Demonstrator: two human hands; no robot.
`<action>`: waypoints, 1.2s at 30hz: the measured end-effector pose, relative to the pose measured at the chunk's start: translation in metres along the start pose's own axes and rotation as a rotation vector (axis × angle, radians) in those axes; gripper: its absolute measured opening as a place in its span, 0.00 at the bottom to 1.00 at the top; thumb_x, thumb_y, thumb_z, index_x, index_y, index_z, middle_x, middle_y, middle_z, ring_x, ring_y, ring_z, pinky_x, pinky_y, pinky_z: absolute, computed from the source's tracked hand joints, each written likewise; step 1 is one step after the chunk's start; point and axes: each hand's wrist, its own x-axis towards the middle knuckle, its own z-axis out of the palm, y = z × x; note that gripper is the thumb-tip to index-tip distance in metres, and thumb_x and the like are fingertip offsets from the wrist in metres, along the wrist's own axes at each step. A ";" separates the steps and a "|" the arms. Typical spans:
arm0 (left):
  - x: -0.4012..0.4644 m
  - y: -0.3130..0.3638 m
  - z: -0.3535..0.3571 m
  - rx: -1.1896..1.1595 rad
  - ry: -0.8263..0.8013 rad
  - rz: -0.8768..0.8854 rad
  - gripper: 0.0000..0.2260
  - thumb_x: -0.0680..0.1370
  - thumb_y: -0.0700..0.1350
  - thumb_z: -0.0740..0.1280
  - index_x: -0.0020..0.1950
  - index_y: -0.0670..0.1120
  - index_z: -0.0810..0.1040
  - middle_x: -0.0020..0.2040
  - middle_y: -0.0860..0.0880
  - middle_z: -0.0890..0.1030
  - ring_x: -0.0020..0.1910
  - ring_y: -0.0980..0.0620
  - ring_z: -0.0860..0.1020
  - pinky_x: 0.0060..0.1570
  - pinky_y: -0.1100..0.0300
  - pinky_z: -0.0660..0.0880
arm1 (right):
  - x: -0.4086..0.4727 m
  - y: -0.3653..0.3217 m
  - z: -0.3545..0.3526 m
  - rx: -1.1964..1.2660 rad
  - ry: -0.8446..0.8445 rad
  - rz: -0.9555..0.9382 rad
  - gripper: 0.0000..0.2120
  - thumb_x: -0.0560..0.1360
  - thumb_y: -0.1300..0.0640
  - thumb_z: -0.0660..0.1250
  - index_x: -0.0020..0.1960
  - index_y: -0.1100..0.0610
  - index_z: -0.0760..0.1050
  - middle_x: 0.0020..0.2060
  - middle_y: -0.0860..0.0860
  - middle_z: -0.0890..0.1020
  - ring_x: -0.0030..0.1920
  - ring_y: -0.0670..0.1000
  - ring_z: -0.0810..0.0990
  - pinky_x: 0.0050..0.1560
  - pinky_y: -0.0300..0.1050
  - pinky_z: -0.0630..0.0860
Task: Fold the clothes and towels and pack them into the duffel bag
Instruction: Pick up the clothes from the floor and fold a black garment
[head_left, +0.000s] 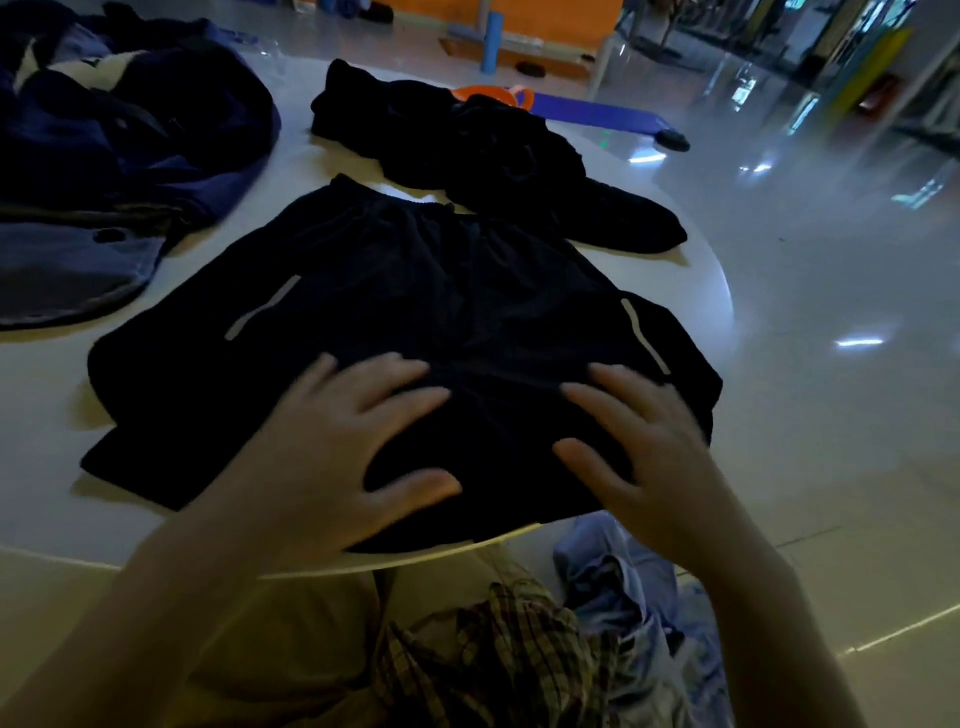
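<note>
bare table (47, 395) left of shorts (415, 312) — duffel bag (114, 156) beyond.

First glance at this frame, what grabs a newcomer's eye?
Both hands, left hand and right hand, lie flat with spread fingers on dark shorts laid out mid-table. A crumpled black garment sits behind them, and a navy duffel bag fills the table's far left.
</note>
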 end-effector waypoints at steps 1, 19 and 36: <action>-0.001 0.011 0.009 -0.002 -0.022 0.038 0.36 0.72 0.75 0.47 0.73 0.57 0.65 0.75 0.57 0.61 0.75 0.60 0.52 0.72 0.49 0.49 | -0.001 -0.010 0.003 0.038 -0.055 -0.062 0.33 0.73 0.29 0.48 0.70 0.45 0.68 0.72 0.46 0.66 0.73 0.46 0.59 0.74 0.56 0.50; -0.021 0.023 0.028 -0.128 0.181 -0.008 0.18 0.72 0.48 0.58 0.57 0.49 0.81 0.51 0.55 0.83 0.48 0.59 0.80 0.45 0.69 0.75 | -0.028 -0.033 0.046 0.294 0.056 -0.051 0.24 0.74 0.51 0.57 0.69 0.44 0.64 0.62 0.39 0.75 0.67 0.39 0.69 0.74 0.57 0.57; 0.000 0.025 0.001 -0.362 0.112 0.022 0.24 0.77 0.68 0.50 0.63 0.60 0.76 0.63 0.64 0.75 0.64 0.69 0.69 0.64 0.71 0.66 | -0.007 0.055 0.024 -0.043 -0.003 0.344 0.38 0.70 0.31 0.42 0.73 0.46 0.64 0.75 0.49 0.61 0.76 0.53 0.55 0.72 0.62 0.50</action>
